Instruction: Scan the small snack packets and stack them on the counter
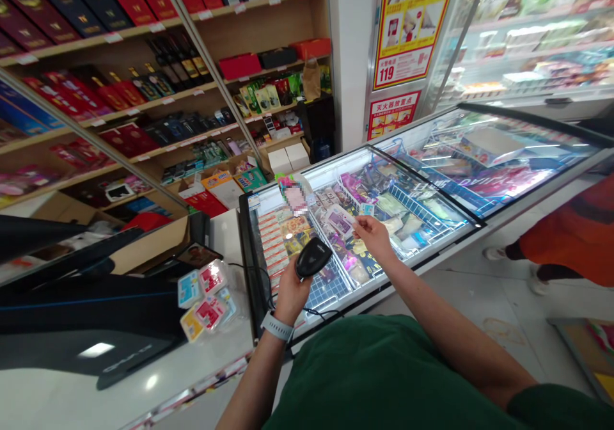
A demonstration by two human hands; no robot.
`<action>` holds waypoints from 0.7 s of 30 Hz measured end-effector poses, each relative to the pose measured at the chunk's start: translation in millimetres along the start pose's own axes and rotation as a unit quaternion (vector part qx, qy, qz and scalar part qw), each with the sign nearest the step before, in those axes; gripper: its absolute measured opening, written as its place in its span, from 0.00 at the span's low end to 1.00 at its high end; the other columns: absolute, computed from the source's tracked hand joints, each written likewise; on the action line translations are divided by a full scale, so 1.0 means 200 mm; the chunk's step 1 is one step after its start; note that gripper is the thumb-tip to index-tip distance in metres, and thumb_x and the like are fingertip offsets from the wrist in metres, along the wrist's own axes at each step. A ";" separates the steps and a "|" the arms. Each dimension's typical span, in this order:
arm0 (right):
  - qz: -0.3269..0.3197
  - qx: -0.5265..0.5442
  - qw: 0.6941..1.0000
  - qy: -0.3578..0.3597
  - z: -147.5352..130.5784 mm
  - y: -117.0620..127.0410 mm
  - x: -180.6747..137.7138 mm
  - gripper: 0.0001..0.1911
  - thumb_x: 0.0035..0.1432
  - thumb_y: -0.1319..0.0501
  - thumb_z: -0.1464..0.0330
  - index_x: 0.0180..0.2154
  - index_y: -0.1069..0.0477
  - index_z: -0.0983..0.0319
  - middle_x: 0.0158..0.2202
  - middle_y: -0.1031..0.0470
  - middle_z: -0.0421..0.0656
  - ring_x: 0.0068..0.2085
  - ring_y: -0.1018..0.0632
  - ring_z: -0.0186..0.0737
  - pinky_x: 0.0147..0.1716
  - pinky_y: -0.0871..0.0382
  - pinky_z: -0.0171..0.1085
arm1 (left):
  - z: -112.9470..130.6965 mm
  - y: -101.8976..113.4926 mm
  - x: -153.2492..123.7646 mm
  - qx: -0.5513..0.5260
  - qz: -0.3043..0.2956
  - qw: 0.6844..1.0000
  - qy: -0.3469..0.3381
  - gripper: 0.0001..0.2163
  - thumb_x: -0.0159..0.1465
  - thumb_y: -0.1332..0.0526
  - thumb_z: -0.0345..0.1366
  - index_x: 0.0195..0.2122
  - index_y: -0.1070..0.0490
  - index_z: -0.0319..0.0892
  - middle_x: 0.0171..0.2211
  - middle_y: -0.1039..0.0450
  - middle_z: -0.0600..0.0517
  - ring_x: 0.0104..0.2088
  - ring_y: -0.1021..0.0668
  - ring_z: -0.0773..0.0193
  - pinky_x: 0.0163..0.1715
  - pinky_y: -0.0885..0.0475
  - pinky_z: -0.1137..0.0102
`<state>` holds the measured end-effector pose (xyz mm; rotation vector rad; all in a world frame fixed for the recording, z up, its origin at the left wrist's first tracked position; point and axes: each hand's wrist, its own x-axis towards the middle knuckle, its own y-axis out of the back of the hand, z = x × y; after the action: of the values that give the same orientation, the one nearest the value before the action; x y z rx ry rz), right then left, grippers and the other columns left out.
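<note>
Big wall of wooden shelves (144, 65) at the back left, full of red and dark boxes and bottles. Tall glass fridge (527, 33) at the back right, with a red and yellow poster (410, 23) just beside it. Long chest freezer (374, 225) in the middle, lit bright inside, packed with bags and boxes in wire baskets under a glass lid. White counter (96, 385) at the bottom left, touching the freezer's end. Dark screen (71, 315) lying on the counter. Someone in orange (570, 238) at the far right edge, on the floor beyond the freezer. Small stack of pink, blue and yellow packs (204, 299) in clear wrap on the counter, near the left wrist.

Left hand (292, 292) raised over the freezer's near edge, fingers wrapped tight around a black scanner (313, 257), its head tipped up and right. White watch band (277, 326) on that wrist. Right hand (377, 235) held out over the freezer glass, fingertips pinched on a small card (367, 210), blue and white. Card up in the air, just up and right of the scanner, not touching it.
</note>
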<state>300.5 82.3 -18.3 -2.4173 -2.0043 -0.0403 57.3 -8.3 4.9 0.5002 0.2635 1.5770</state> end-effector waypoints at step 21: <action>-0.006 0.003 1.000 0.005 0.03 0.00 0.01 0.26 0.49 0.33 0.49 0.41 0.26 0.62 0.33 0.21 0.45 0.29 0.21 0.41 0.33 0.22 0.42 | -0.01 0.01 0.00 -0.005 0.000 1.000 -0.002 0.21 0.55 0.39 0.26 0.51 0.31 0.41 0.46 0.22 0.46 0.48 0.22 0.53 0.52 0.29 0.58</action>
<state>300.1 84.6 -24.5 -2.3968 -2.0101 -0.0466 54.2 -8.3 5.0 0.4949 0.2525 1.5765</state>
